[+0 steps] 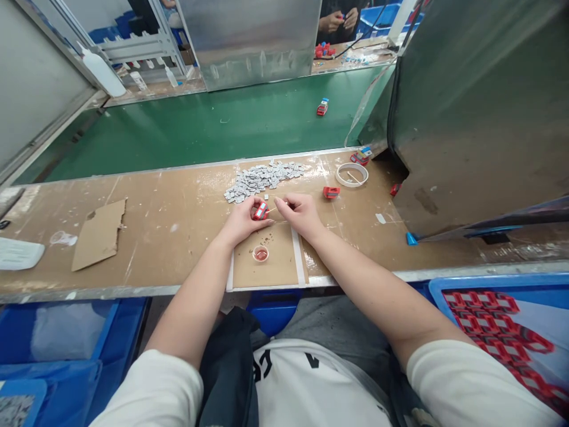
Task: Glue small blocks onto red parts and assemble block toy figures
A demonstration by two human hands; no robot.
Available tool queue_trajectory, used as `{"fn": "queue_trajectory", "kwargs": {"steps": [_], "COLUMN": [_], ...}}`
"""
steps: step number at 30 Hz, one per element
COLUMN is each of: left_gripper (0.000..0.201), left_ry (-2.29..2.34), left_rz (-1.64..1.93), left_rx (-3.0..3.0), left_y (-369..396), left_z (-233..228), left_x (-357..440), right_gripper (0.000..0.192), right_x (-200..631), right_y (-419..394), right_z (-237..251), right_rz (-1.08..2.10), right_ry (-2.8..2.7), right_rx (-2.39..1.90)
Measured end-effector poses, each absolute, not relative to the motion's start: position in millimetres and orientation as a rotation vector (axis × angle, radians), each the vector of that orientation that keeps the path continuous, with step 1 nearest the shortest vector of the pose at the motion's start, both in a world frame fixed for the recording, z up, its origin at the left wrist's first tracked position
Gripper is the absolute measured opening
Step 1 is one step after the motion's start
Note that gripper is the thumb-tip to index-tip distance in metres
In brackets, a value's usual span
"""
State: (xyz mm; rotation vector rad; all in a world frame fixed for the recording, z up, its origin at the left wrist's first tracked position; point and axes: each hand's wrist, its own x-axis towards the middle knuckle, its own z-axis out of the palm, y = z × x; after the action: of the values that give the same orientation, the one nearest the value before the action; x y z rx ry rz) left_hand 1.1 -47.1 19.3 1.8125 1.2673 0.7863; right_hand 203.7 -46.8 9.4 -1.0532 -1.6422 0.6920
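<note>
At frame centre, the left hand (pixel 242 220) pinches a small red part (pixel 260 210), fingers closed on it, just below the heap of grey pieces (pixel 262 177), too many to count. The right hand (pixel 302 212) has its fingertips closed on a thin stick (pixel 274 209), whose long axis runs left toward the part. Bare bench (pixel 186 207) lies open to the left as far as one cardboard scrap (pixel 98 233). One small cup (pixel 260 254) sits just below the hands, one tape ring (pixel 351 174) and another red part (pixel 331 191) to the right
</note>
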Motion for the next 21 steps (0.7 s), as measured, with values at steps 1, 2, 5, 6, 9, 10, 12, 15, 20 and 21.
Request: {"fn": "queue_trajectory", "kwargs": {"steps": [1,2,5,6,9,10,12,15,20,21], "left_gripper": [0.051,0.051,0.051,0.052,0.053,0.053,0.055,0.057,0.056,0.056], "left_ry": [1.269,1.270,1.274,1.277,1.283,1.283,1.279,1.273,1.274,1.270], "left_rz": [0.785,0.784,0.782,0.780,0.764,0.760,0.761,0.760,0.763,0.767], "left_rx": [1.816,1.821,1.829,1.830,1.839,1.843,1.855,1.876,1.848,1.832], "left_y": [-47.5,-47.8,-48.2,-48.2,-47.7,-47.4,-46.4,-45.1,-45.7,-46.1], "left_z": [20.3,21.2,22.5,22.5,21.6,21.0,19.5,17.4,17.6,18.0], "left_x": [1.4,1.7,2.1,2.1,1.4,1.0,0.0,-1.2,-0.8,-0.5], "right_gripper": [0.049,0.049,0.050,0.051,0.053,0.054,0.055,0.055,0.058,0.059], "right_x": [203.3,202.9,202.0,201.9,201.8,201.8,201.5,200.5,202.1,203.3], "right_y": [-46.5,-46.2,-45.1,-44.7,-43.7,-43.5,-43.2,-43.0,-44.7,-46.1], "right_z": [8.9,8.4,7.0,6.5,5.2,4.8,4.0,3.4,8.7,10.8], "right_rz": [0.692,0.692,0.685,0.684,0.690,0.693,0.695,0.682,0.691,0.701], "right_ry": [-1.644,-1.645,-1.656,-1.660,-1.676,-1.681,-1.692,-1.697,-1.646,-1.628], "right_rx": [-1.055,-1.056,-1.063,-1.069,-1.084,-1.087,-1.089,-1.092,-1.067,-1.050]}}
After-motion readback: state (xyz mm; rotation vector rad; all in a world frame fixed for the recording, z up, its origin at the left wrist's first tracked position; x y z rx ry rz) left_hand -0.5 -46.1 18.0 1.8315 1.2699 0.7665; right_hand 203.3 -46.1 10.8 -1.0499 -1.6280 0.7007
